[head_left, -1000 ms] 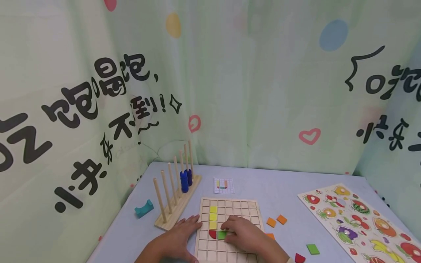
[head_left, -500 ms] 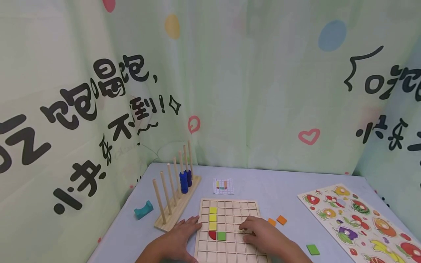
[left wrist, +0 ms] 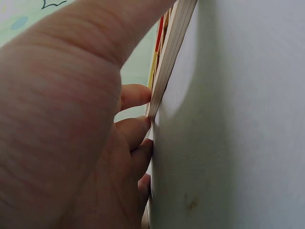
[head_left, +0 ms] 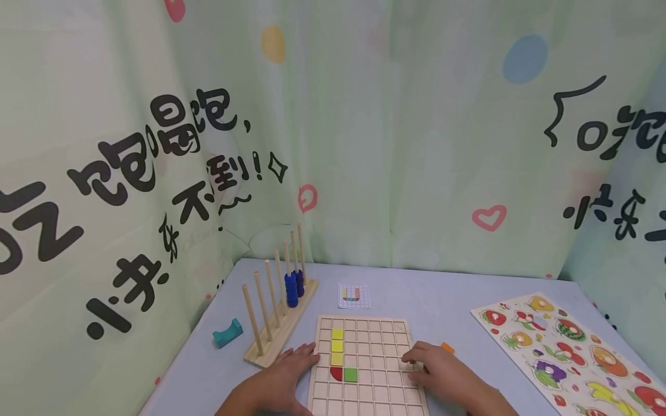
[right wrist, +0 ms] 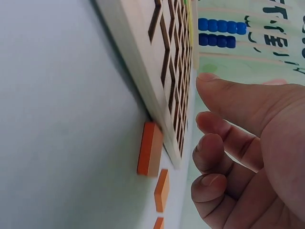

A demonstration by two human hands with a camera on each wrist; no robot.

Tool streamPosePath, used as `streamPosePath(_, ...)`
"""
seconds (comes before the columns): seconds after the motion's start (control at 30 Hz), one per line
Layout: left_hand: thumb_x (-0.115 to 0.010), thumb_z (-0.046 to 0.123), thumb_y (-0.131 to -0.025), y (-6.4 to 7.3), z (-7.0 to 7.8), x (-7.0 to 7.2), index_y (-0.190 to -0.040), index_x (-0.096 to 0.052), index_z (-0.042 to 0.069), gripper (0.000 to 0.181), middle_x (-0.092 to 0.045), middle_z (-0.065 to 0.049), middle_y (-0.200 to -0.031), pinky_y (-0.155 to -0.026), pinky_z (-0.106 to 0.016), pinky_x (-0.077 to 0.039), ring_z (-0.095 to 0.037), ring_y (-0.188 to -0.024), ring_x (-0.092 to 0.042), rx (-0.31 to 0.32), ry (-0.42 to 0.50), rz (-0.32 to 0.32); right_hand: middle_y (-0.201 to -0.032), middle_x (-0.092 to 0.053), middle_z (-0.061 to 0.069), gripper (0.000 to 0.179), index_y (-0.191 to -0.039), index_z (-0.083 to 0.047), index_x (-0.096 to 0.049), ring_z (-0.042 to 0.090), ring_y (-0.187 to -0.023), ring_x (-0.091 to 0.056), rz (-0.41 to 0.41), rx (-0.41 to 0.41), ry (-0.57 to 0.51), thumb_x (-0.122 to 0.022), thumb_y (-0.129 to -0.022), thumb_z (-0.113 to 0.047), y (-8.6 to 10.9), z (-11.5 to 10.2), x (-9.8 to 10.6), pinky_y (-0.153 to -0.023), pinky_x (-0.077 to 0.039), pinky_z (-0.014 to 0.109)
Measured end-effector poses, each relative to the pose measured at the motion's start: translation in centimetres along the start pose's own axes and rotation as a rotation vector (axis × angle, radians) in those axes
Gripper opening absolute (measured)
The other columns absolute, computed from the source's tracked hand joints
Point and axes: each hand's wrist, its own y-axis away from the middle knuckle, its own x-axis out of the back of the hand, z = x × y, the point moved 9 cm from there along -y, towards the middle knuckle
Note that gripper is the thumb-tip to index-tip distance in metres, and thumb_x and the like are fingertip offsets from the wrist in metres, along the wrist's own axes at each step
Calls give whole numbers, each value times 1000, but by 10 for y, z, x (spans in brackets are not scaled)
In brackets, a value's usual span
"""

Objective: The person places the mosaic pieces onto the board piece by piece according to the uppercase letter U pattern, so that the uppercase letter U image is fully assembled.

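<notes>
A wooden grid board (head_left: 377, 361) lies on the table. Its left part holds a column of three yellow square tiles (head_left: 337, 346), a red quarter-round tile (head_left: 337, 374) below them and a green square tile (head_left: 351, 375) beside the red one. My left hand (head_left: 278, 375) rests along the board's left edge, fingers spread, fingertips touching the edge in the left wrist view. Over the right edge hovers my right hand (head_left: 442, 370), its fingers loosely bent with nothing between them. Orange tiles, one an orange block (right wrist: 150, 149) against the board's side, lie below it in the right wrist view.
Behind the board lies a small pattern card (head_left: 354, 295). A peg stand (head_left: 283, 329) with blue beads (head_left: 291, 290) rises at the left, near a teal curved block (head_left: 228, 333). A fruit puzzle board (head_left: 567, 346) fills the right side. Printed curtains surround the table.
My right hand has let go of the green tile on the board and moved right, to the board's right edge, now covering most of the orange tiles. My left hand has stayed put.
</notes>
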Motion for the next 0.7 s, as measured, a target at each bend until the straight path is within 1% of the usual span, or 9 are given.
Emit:
streamPosePath(0.03, -78, 75, -54, 0, 0, 0, -146, -43, 29, 109, -28, 5, -158, -116, -48, -17, -18, -145, -21, -3, 0, -2, -106, -60, -10, 24, -110, -14, -69, 7, -88, -54, 9, 8, 6, -72, -88, -23, 2, 1, 2, -75, -50, 31)
streamPosePath(0.13, -77, 77, -54, -1, -1, -1, -146, -43, 31, 109, -27, 6, -158, -116, -49, -17, -18, -145, -20, -7, 2, -2, -105, -60, -11, 23, -109, -15, -69, 7, -90, -54, 35, 15, 42, -72, -87, -22, 8, 6, 6, -76, -50, 32)
streamPosePath(0.27, -76, 78, -53, -1, -3, -2, -146, -42, 32, 109, -27, 7, -158, -115, -51, -17, -18, -145, -20, -2, 16, -4, -104, -60, -12, 24, -108, -16, -69, 5, -84, -52, 29, -5, 49, -72, -88, -28, 14, 16, 9, -72, -49, 30)
streamPosePath(0.4, -77, 77, -53, -1, -3, -2, -146, -42, 32, 109, -27, 7, -158, -115, -51, -18, -18, -145, -20, -1, 14, -5, -102, -59, -12, 24, -107, -16, -70, 3, -81, -51, 0, -60, 44, -73, -87, -29, 20, 28, 11, -70, -49, 29)
streamPosePath(0.5, -76, 77, -53, -1, -2, -2, -146, -43, 31, 109, -27, 6, -158, -115, -51, -18, -19, -145, -20, -5, 10, -7, -100, -59, -11, 23, -107, -16, -70, 4, -79, -50, -24, -110, 43, -74, -85, -23, 24, 35, 12, -69, -49, 28)
streamPosePath(0.6, -76, 78, -53, -1, -2, -2, -146, -43, 31, 109, -27, 6, -158, -115, -51, -18, -20, -145, -20, -7, 10, -8, -104, -59, -9, 23, -107, -17, -70, 5, -77, -49, -34, -159, 38, -75, -84, -21, 28, 42, 14, -66, -48, 27)
streamPosePath(0.7, -75, 79, -53, -2, -2, -2, -146, -43, 31, 109, -27, 6, -158, -115, -51, -18, -20, -145, -20, -7, 4, -8, -110, -60, -6, 23, -106, -19, -69, 6, -79, -51, -41, -200, 47, -75, -84, -22, 34, 48, 17, -68, -49, 29)
